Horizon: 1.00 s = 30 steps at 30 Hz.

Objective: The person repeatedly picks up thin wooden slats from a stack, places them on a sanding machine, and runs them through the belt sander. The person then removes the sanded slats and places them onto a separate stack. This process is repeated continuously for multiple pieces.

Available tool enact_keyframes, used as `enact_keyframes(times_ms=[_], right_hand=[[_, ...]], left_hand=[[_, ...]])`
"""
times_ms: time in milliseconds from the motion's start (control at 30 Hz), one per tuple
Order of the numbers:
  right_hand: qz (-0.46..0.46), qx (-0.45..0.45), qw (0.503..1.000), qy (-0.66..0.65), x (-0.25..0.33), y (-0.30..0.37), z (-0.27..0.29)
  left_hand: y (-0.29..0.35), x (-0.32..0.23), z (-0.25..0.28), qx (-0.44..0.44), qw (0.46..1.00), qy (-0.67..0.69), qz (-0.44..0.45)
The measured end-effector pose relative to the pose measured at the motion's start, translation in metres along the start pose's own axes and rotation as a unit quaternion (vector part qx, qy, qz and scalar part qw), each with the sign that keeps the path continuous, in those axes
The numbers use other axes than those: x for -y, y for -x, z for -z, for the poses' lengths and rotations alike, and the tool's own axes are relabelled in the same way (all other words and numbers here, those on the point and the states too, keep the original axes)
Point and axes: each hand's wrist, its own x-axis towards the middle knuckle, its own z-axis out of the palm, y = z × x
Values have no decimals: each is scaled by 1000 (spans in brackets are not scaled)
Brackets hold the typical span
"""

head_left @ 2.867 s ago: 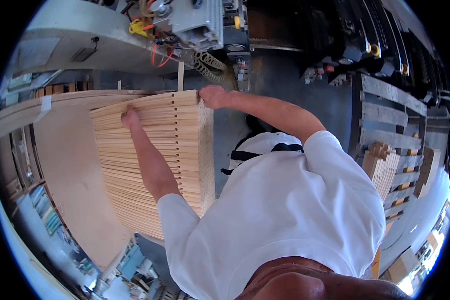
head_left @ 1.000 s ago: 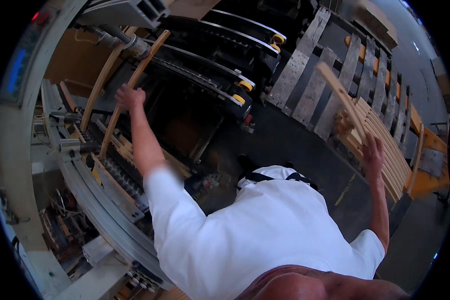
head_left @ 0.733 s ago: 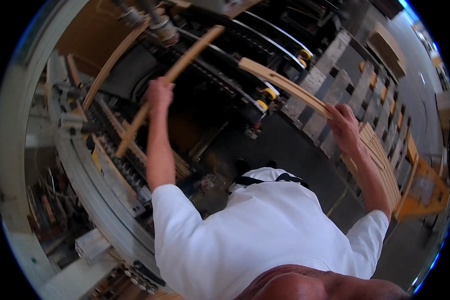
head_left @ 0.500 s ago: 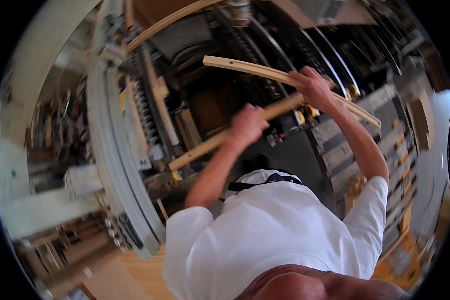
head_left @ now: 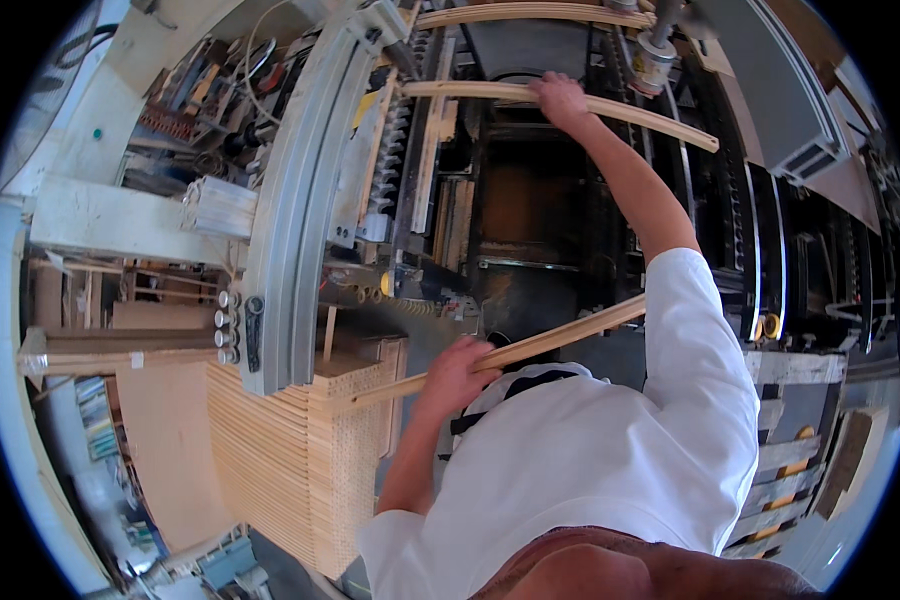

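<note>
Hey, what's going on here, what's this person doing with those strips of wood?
A person in a white shirt is handling two long curved wooden slats, one in each hand. The left hand grips one slat low in front of the body, its end over a stack of similar slats. The right hand reaches up and holds a second slat against the dark opening of a big woodworking machine. A third slat lies higher in the machine.

Head view, downward (close, fisheye)
</note>
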Motion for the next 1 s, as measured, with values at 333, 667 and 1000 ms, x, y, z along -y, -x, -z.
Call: enact_keyframes(times_ms=[333,667,1000], right_hand=[[-20,-26,999,12,-12,-35,-15],[-23,11,999,30,-10,-42,-12],[-29,-70,997,-24,18,-34,1]], left_hand=[[136,75,-5,-202,931,146,266],[273,134,-71,-242,832,322,381],[382,184,-66,-447,677,487,323]])
